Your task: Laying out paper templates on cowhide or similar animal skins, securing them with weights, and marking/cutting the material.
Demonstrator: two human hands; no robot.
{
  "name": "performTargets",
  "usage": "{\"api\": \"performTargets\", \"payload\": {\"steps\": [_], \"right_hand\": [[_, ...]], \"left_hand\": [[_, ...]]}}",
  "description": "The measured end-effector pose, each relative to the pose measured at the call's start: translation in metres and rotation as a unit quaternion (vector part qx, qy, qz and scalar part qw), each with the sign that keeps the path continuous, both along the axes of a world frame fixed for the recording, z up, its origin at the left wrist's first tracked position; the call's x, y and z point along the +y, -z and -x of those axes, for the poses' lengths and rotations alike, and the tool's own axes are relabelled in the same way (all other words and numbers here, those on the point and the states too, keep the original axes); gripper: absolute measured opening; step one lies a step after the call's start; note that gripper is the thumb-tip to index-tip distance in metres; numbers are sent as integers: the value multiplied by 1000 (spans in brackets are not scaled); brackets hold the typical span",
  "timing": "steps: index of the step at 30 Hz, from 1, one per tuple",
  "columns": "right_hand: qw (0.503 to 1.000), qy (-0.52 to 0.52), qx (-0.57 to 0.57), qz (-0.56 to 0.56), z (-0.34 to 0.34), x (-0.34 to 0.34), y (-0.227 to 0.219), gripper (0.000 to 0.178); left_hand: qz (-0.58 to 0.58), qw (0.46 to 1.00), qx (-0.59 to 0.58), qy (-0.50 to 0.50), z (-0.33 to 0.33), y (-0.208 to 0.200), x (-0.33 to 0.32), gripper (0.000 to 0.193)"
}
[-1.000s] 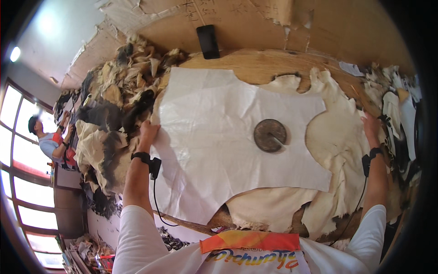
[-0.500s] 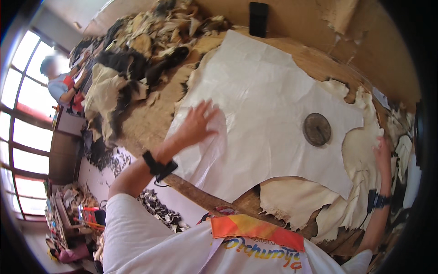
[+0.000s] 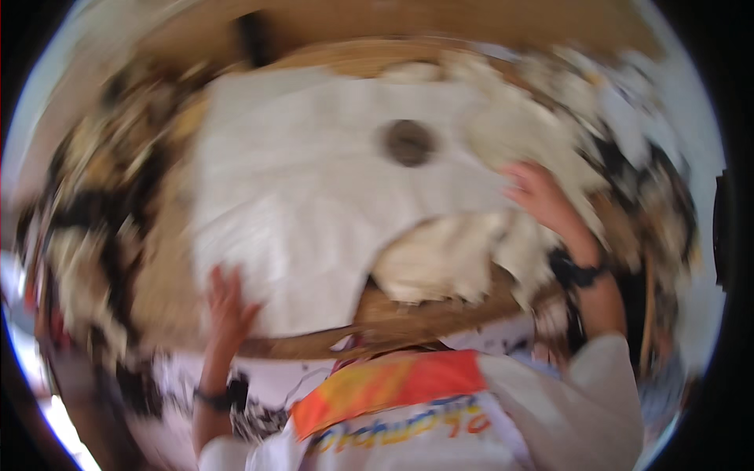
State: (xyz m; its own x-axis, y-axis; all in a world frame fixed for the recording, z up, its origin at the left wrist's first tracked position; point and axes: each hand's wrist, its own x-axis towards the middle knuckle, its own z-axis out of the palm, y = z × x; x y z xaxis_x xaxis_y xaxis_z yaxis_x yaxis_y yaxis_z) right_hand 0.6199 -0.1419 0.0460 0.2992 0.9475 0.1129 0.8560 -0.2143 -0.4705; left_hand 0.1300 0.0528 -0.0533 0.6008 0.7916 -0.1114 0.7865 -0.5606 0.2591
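A large white sheet [image 3: 290, 157], creased and cut irregularly, lies over a pale cream hide [image 3: 440, 263] on the wooden table. Fingers spread, my left hand [image 3: 226, 306] is at the sheet's near left corner. My right hand [image 3: 542, 200] is over the sheet's right end, where it meets the hide; its fingers point left and look slightly apart, though blurred. I see nothing held in either hand. A dark round disc [image 3: 408, 143] rests on the sheet's far right part. The hide's ragged edges show beyond the sheet to the right and near side.
Piles of hide scraps [image 3: 98, 173] line the table's left side. More pale and dark pieces [image 3: 620, 118] lie at the right. A black phone-like object [image 3: 253, 39] leans at the back. Bare wood [image 3: 165, 282] shows left of the sheet. Dark shreds litter the pale floor.
The view has swung to the right and blurred. My left hand has moved off the sheet's middle left to its near corner. My right hand has come inward from the hide's right edge.
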Motion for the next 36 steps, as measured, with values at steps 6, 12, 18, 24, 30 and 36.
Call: {"api": "performTargets", "payload": {"steps": [6, 12, 18, 24, 30, 36], "right_hand": [[989, 136, 56, 27, 42, -94, 2, 24], [941, 239, 238, 4, 22, -177, 8, 18], [916, 333, 214, -57, -85, -277, 36, 17], [919, 378, 94, -57, -209, -315, 41, 20], [959, 258, -84, 76, -329, -247, 81, 22], [956, 236, -154, 87, -396, -261, 122, 24]], "left_hand": [[-34, 995, 78, 61, 22, -7, -19, 83], [-13, 988, 85, 125, 34, -16, -24, 110], [46, 993, 3, 110, 37, -25, -28, 87], [4, 998, 50, 42, 35, -20, -57, 58], [-41, 996, 75, 5, 43, -5, -91, 44], [-91, 993, -7, -74, -15, -6, -124, 36]]}}
